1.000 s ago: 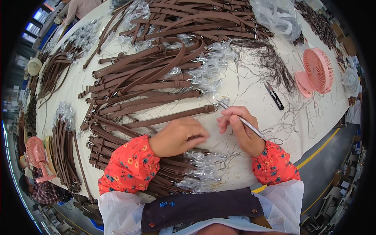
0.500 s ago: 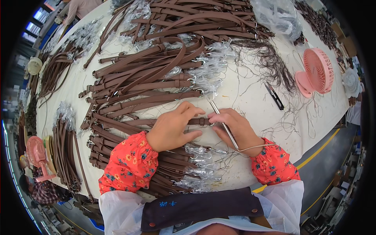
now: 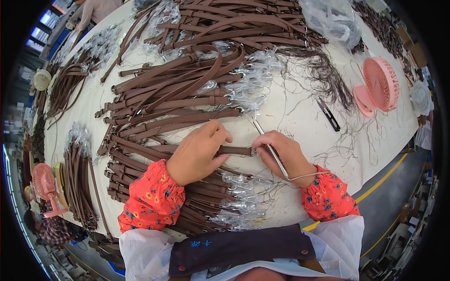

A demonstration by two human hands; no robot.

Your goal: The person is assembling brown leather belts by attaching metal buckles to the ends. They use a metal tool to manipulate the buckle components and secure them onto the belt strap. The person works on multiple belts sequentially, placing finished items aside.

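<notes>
A brown leather strap [image 3: 240, 151] lies crosswise between my hands, with a metal ring at its right end. My left hand [image 3: 199, 152] is curled round the strap, its thumb and index finger bent to either side of it. My right hand [image 3: 283, 157] holds a slim silver pen-shaped tool [image 3: 276, 159], slanted with its tip pointing away from me; a thin cord trails from its near end over my wrist. The right fingertips are at the strap's ring end. Beneath and around my left hand lie rows of similar brown straps [image 3: 168, 122], their clasps wrapped in clear plastic.
Black-handled thread snips [image 3: 329, 114] lie on the white table, right of a tangle of dark threads [image 3: 323, 75]. A pink fan [image 3: 380, 86] stands at the right and another pink fan [image 3: 44, 185] at the far left. More straps [image 3: 243, 23] are piled at the back.
My left hand has slid left along the strap, baring more of it near the ring. The right hand, with the tool, has shifted slightly right.
</notes>
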